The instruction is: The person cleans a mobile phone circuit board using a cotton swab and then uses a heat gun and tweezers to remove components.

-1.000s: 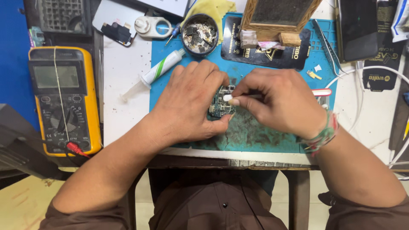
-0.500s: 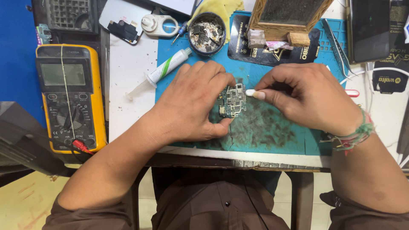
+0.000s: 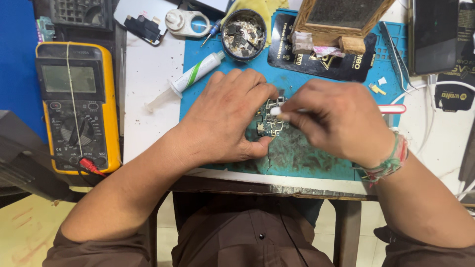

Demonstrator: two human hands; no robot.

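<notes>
Centre frame: left hand (image 3: 225,121) pins circuit board (image 3: 269,118), right hand (image 3: 336,121) pinches swab (image 3: 276,111) (light strokes best).

On my left I see a yellow meter (image 3: 76,106) with a grey screen (image 3: 68,79). At the top right lies a dark phone screen (image 3: 434,34). A black card with gold print (image 3: 321,57) sits under the wooden frame (image 3: 341,20).
</notes>
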